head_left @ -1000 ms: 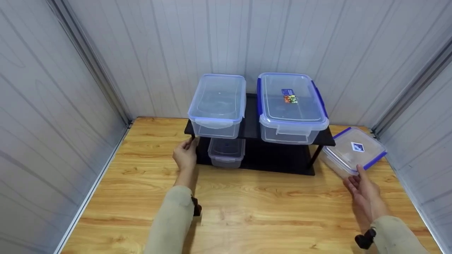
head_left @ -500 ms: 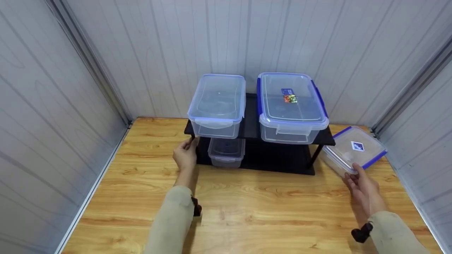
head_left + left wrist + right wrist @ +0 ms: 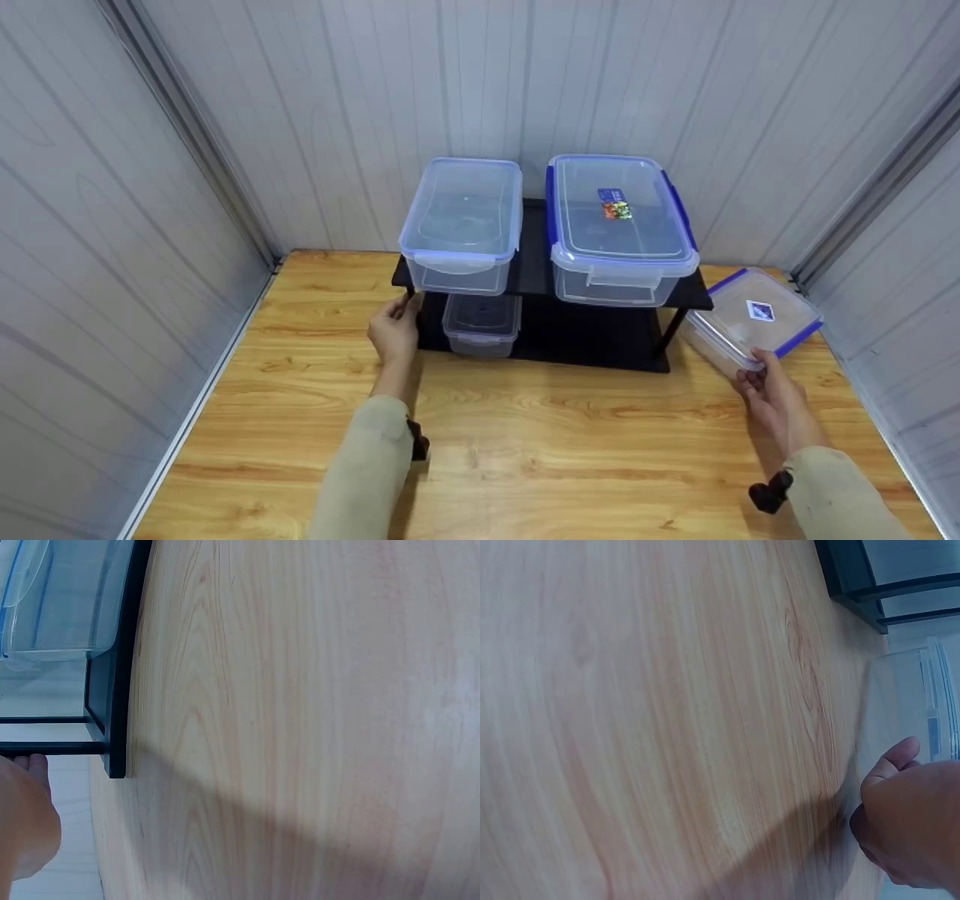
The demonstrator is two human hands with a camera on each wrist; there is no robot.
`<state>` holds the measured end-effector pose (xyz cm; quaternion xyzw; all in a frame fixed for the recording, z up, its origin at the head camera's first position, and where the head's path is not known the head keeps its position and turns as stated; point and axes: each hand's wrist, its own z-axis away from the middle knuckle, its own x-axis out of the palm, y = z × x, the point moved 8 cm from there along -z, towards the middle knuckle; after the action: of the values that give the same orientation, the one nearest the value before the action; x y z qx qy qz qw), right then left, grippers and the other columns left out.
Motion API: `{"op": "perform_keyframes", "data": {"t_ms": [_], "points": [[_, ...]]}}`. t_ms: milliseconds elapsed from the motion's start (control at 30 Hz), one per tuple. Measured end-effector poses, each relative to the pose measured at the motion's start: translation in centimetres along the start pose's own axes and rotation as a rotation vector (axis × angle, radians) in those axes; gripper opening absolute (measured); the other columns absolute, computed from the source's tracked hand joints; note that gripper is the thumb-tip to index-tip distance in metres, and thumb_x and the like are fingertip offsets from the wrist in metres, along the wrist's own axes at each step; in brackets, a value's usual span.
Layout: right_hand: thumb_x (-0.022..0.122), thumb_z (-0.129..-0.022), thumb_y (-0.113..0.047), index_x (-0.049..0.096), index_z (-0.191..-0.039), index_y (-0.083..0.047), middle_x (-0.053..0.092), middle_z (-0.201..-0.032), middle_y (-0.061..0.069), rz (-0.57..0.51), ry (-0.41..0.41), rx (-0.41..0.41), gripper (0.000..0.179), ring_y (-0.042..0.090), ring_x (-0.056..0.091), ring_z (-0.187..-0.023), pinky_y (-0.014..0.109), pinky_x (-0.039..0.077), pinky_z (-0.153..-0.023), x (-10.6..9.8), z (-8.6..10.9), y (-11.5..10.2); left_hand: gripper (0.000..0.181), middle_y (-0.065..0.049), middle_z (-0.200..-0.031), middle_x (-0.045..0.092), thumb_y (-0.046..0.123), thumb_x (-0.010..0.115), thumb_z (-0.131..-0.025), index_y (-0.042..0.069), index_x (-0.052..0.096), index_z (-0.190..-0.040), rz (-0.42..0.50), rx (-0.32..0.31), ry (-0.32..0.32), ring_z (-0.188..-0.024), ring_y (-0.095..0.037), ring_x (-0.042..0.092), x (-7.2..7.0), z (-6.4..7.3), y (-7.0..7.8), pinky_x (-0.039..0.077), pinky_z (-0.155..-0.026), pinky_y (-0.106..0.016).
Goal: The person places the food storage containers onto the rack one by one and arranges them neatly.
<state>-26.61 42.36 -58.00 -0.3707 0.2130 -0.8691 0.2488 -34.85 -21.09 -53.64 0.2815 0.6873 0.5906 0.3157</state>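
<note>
A black two-tier rack point(image 3: 600, 334) stands near the back wall. My left hand point(image 3: 394, 330) grips its front left post; in the left wrist view the fingertips point(image 3: 36, 762) lie against that post. To the right of the rack, a clear food container point(image 3: 795, 315) with blue side clips and a small label sits turned at an angle on the table. My right hand point(image 3: 776, 401) holds its near corner, index finger at the lid's edge. The right wrist view shows the thumb point(image 3: 900, 752) by the container's clear wall point(image 3: 892, 694); the other fingers are partly hidden.
On the upper tier stand two lidded food containers, a plain one point(image 3: 461, 214) at left and a blue-clipped one point(image 3: 622, 225) at right. Below sits a smaller container point(image 3: 481, 322). Panelled walls point(image 3: 360, 112) enclose the wooden table point(image 3: 540, 450) on three sides.
My right hand has shifted slightly left and up at the container's corner, its index finger bending in closer to the lid's edge. The left hand and rack look still.
</note>
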Motion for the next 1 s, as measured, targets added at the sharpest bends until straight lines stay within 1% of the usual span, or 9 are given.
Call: {"op": "perform_keyframes", "data": {"t_ms": [133, 267, 367, 467, 567, 733, 833, 933, 1000], "points": [[0.070, -0.088, -0.012, 0.061, -0.076, -0.005, 0.058, -0.069, 0.006, 0.000, -0.031, 0.012, 0.017, 0.019, 0.059, -0.067, 0.029, 0.056, -0.071, 0.1, 0.0, 0.0, 0.018, -0.005, -0.084, 0.075, 0.029, 0.081, -0.078, 0.015, 0.079, -0.090, -0.014, 0.008, 0.007, -0.079, -0.015, 0.071, -0.1, -0.1, 0.0, 0.054, -0.070, -0.023], [0.073, -0.087, -0.016, 0.062, -0.079, -0.006, 0.060, -0.072, 0.006, 0.016, -0.023, 0.024, 0.016, 0.017, 0.060, -0.071, 0.029, 0.056, -0.076, -0.2, -0.1, -0.1, 0.020, -0.005, -0.083, 0.075, 0.030, 0.081, -0.077, 0.015, 0.079, -0.090, -0.014, 0.005, 0.009, -0.079, -0.016, 0.071, -0.1, -0.1, 0.0, 0.054, -0.073, -0.025], [0.075, -0.085, -0.021, 0.062, -0.086, -0.010, 0.062, -0.077, 0.004, 0.044, 0.006, 0.036, 0.017, 0.015, 0.061, -0.078, 0.028, 0.056, -0.080, -0.7, -0.1, -0.2, 0.021, -0.004, -0.084, 0.075, 0.031, 0.082, -0.077, 0.016, 0.079, -0.090, -0.017, 0.002, 0.004, -0.081, -0.015, 0.071, -0.1, -0.1, -0.1, 0.055, -0.074, -0.026], [0.076, -0.083, -0.023, 0.058, -0.097, -0.014, 0.063, -0.083, 0.002, 0.067, 0.028, 0.044, 0.024, 0.012, 0.060, -0.085, 0.027, 0.054, -0.085, -0.9, -0.1, -0.3, 0.020, -0.004, -0.084, 0.075, 0.030, 0.082, -0.077, 0.016, 0.079, -0.089, -0.010, 0.002, 0.006, -0.080, -0.015, 0.071, -0.1, -0.1, -0.1, 0.055, -0.074, -0.026], [0.077, -0.083, -0.023, 0.055, -0.102, -0.015, 0.063, -0.085, 0.001, 0.075, 0.037, 0.048, 0.030, 0.011, 0.060, -0.088, 0.025, 0.053, -0.087, -0.9, -0.1, -0.4, 0.020, -0.004, -0.085, 0.075, 0.030, 0.082, -0.076, 0.015, 0.079, -0.089, -0.012, 0.004, 0.018, -0.079, -0.015, 0.071, -0.3, -0.1, -0.1, 0.054, -0.073, -0.025], [0.074, -0.085, -0.019, 0.053, -0.100, -0.011, 0.063, -0.080, 0.002, 0.079, 0.049, 0.032, 0.027, 0.012, 0.061, -0.081, 0.025, 0.054, -0.083, -0.9, -0.1, -0.4, 0.021, -0.004, -0.087, 0.075, 0.032, 0.082, -0.076, 0.015, 0.079, -0.089, -0.039, 0.009, 0.017, -0.079, -0.013, 0.070, -0.3, 0.0, 0.0, 0.053, -0.071, -0.024], [0.071, -0.087, -0.018, 0.052, -0.099, -0.010, 0.062, -0.080, 0.002, 0.081, 0.040, 0.039, 0.024, 0.013, 0.062, -0.079, 0.025, 0.055, -0.083, -0.9, -0.1, -0.2, 0.022, -0.005, -0.087, 0.075, 0.032, 0.082, -0.077, 0.014, 0.079, -0.088, -0.033, 0.010, 0.010, -0.078, -0.013, 0.070, -0.2, 0.0, 0.0, 0.052, -0.069, -0.021], [0.069, -0.089, -0.020, 0.057, -0.091, -0.009, 0.062, -0.077, 0.003, 0.107, 0.021, 0.051, 0.016, 0.014, 0.062, -0.076, 0.023, 0.055, -0.078, -0.8, 0.0, -0.1, 0.021, -0.005, -0.086, 0.075, 0.031, 0.082, -0.077, 0.014, 0.079, -0.088, -0.020, 0.012, 0.014, -0.076, -0.011, 0.070, -0.1, 0.0, 0.0, 0.051, -0.066, -0.019], [0.066, -0.090, -0.021, 0.058, -0.084, -0.008, 0.061, -0.075, 0.002, 0.136, 0.005, 0.054, 0.016, 0.015, 0.062, -0.073, 0.023, 0.055, -0.075, -0.8, 0.0, -0.1, 0.020, -0.005, -0.085, 0.075, 0.030, 0.082, -0.076, 0.013, 0.079, -0.087, -0.006, 0.011, 0.018, -0.075, -0.011, 0.069, -0.1, -0.1, -0.1, 0.051, -0.065, -0.018]]}}
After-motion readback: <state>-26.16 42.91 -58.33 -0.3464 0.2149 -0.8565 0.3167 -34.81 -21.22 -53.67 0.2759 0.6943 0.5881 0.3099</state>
